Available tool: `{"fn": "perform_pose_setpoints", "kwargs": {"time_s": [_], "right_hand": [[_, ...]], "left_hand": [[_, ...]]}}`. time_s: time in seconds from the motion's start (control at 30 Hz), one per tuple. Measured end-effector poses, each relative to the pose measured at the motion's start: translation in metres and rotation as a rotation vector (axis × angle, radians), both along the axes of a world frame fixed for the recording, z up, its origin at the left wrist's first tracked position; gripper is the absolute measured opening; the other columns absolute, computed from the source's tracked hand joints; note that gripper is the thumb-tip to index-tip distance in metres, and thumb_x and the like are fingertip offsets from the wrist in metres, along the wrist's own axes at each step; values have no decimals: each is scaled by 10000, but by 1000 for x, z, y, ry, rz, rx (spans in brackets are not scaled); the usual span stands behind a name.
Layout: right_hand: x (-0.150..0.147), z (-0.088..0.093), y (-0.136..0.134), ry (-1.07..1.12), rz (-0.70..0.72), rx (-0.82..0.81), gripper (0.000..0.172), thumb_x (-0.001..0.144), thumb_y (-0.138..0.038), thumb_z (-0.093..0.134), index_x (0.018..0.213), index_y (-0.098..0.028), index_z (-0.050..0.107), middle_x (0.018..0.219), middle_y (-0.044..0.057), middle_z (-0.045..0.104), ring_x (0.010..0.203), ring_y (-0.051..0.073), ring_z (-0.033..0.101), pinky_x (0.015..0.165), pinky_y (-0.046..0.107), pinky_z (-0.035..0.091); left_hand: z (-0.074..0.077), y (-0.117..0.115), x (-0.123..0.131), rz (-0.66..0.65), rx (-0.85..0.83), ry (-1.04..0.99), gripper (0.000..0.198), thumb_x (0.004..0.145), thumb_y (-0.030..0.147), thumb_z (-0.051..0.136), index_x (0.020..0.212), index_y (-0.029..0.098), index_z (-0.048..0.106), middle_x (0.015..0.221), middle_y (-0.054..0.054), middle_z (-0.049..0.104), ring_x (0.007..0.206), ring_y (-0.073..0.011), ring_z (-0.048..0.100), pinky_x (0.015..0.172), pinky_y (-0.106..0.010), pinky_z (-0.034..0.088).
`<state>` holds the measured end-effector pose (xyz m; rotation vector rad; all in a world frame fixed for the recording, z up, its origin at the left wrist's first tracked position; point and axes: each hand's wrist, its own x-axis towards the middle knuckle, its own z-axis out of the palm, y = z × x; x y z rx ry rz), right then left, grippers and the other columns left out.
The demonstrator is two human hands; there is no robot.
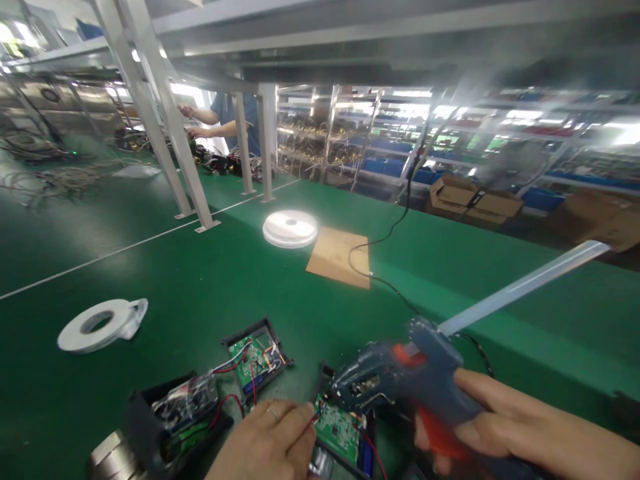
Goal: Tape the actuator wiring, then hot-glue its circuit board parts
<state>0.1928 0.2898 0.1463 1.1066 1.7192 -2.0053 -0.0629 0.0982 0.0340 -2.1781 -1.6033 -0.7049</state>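
Note:
My right hand grips a dark blue hot glue gun with an orange trigger. A long clear glue stick juts from its back toward the upper right. The gun's nozzle points down-left at a green circuit board in an open black case. My left hand, a ring on one finger, pinches thin red and black wires beside that board. To the left lie another open black case with a green board and a black housing with wires.
A white tape roll lies at left on the green bench. Farther back are a white reel and a cardboard sheet crossed by the gun's black cord. Metal frame legs stand behind. Another person works at the far bench.

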Motion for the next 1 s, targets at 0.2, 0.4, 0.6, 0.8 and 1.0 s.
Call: {"fn": "perform_pose_setpoints", "kwargs": {"time_s": [0.2,0.4,0.6,0.8,1.0], "right_hand": [[-1,-3,0,-54,50,49,439,834,-545,646,1122,-216,613,967,36,728,661,111,654,572,178,482],[-4,-3,-2,-43,63,44,415,854,-549,640,1081,-203,616,938,30,716,686,109,653,600,173,493],[-1,-5,0,-84,78,65,467,849,-581,640,1128,-209,599,961,40,714,733,137,666,626,196,518],[-2,-5,0,-45,93,89,455,856,-590,625,1083,-196,622,950,41,710,710,114,645,620,178,504],[1,-6,-1,-75,67,90,544,813,-654,639,1097,-191,613,925,52,708,688,125,632,591,189,499]], "left_hand": [[-5,-3,0,11,0,-20,450,1034,456,334,983,218,713,1015,18,729,863,-136,652,780,-264,523],[-6,-2,1,33,-14,-48,432,1026,458,355,982,222,714,1020,21,730,860,-145,658,770,-275,531],[-3,0,2,34,-7,-67,502,1046,428,262,965,219,710,1000,31,734,844,-135,665,753,-272,532],[0,0,1,23,-39,-61,459,1038,412,306,988,202,712,1017,7,734,858,-155,670,760,-290,543],[-2,1,4,58,24,-101,527,1047,438,241,939,224,710,978,37,736,826,-137,662,741,-282,523]]}}
